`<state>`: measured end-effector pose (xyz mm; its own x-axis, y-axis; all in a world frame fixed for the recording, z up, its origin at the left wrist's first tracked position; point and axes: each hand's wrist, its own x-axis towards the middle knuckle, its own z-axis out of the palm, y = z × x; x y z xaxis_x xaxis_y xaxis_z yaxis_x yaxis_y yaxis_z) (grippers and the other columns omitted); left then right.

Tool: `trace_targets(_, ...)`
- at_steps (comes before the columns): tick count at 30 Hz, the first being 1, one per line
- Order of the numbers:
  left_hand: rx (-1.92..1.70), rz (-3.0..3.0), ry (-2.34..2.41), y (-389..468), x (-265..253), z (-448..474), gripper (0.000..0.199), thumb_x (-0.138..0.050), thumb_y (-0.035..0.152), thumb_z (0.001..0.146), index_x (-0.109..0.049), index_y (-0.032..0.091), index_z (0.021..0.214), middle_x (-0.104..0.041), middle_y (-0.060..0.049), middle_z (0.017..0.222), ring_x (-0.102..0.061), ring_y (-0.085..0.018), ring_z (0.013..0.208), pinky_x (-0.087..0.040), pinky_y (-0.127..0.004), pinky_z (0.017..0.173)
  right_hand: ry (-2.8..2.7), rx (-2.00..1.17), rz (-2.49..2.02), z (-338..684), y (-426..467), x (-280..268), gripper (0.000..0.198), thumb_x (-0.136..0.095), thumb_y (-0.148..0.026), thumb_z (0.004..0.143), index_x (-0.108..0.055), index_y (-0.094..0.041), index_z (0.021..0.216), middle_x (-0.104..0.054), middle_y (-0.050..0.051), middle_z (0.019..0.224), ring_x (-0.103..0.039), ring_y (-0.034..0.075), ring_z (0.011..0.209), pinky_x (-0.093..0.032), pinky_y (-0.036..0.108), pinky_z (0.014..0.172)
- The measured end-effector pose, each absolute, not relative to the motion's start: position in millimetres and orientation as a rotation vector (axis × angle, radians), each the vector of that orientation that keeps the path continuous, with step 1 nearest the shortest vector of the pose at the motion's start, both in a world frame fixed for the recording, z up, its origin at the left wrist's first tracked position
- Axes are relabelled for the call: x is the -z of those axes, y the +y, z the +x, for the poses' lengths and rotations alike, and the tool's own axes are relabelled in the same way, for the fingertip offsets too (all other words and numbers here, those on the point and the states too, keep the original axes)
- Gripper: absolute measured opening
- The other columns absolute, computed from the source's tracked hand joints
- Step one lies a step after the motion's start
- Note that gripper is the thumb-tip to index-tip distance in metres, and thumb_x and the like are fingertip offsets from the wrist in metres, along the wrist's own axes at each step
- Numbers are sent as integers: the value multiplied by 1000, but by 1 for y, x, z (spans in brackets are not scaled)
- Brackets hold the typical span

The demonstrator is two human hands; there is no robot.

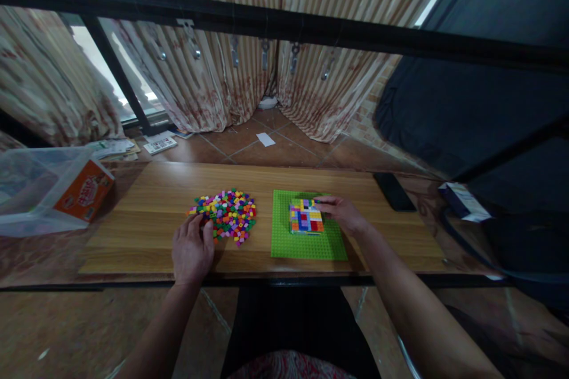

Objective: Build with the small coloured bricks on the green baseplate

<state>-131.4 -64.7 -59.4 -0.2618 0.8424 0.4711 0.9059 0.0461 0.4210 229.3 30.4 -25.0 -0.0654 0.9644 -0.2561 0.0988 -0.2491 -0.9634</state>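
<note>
Head view: the left hand (193, 251) has curled fingers at the brick pile (233, 213); the right hand (343, 213) has fingers held close at the brick structure (306, 220) on the green baseplate (281, 244) (whether either hand pinches a brick cannot be told).

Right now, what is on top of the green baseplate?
The green baseplate bears a multicoloured brick build, the right hand at its far-right corner. The baseplate's surface under the build is covered and cannot be seen.

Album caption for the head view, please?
Left hand at loose bricks, right hand at the brick block on a green baseplate.
</note>
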Motion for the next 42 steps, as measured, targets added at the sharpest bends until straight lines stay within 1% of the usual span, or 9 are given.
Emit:
trace_targets(4,1006,-1848,-2199,-64,60,-132,42,-38,42,93,-59,12,112,-62,-18,116,-54,-29,114,-42,-45,98,-1140,-1463,-1400,226,34,27,33,-83,-35,49,-75,-18,77,-72,3,70,-58,12,57,-43,23,51)
trace_targets(12,1016,-1842,-2184,-64,61,-131,41,-39,43,92,-59,13,112,-62,-17,116,-55,-29,112,-43,-45,97,-1137,-1484,-1412,226,38,28,31,-84,-32,50,-74,-17,75,-70,2,63,-56,10,51,-40,21,45)
trace_targets(22,992,-1846,-2185,-64,59,-131,40,-38,41,92,-59,13,111,-62,-17,115,-56,-29,110,-44,-45,96,-1114,-1489,-1310,226,25,29,36,-83,-41,54,-74,-20,83,-72,2,76,-62,13,65,-48,24,58)
trace_targets(26,1012,-1844,-2181,-64,60,-131,40,-38,40,92,-59,11,112,-62,-18,115,-55,-29,111,-43,-45,97,-946,-1344,-1268,234,16,26,36,-81,-45,58,-73,-21,83,-71,2,82,-60,11,65,-47,23,58)
trace_targets(30,1016,-1842,-2189,-65,61,-131,41,-38,40,92,-59,11,112,-62,-18,115,-55,-29,112,-43,-45,97,-844,-1139,-1290,231,2,16,32,-80,-46,57,-70,-20,75,-68,2,76,-54,11,58,-43,23,52)
trace_targets(34,1040,-1843,-2182,-66,60,-130,40,-38,40,92,-59,12,112,-61,-17,116,-55,-29,112,-42,-44,98,-971,-969,-1286,210,-18,-1,24,-75,-42,65,-69,-20,70,-63,0,64,-49,11,54,-41,24,52)
trace_targets(36,1043,-1839,-2182,-66,61,-130,40,-38,40,92,-59,12,112,-61,-17,116,-54,-28,112,-42,-44,98,-1098,-905,-1301,193,-30,-7,21,-71,-41,70,-69,-20,72,-63,0,62,-51,12,56,-43,26,56)
trace_targets(39,1036,-1833,-2198,-66,61,-129,40,-38,40,93,-59,11,113,-62,-17,116,-54,-28,113,-42,-44,98,-1303,-872,-1317,165,-47,-10,21,-65,-39,76,-70,-20,79,-69,3,75,-60,16,69,-48,30,67)
trace_targets(42,1040,-1840,-2194,-67,62,-129,40,-38,39,93,-58,11,114,-62,-18,116,-54,-28,114,-42,-44,99,-1598,-846,-1290,137,-59,-7,18,-58,-33,83,-70,-20,85,-70,4,85,-63,18,78,-48,31,73)
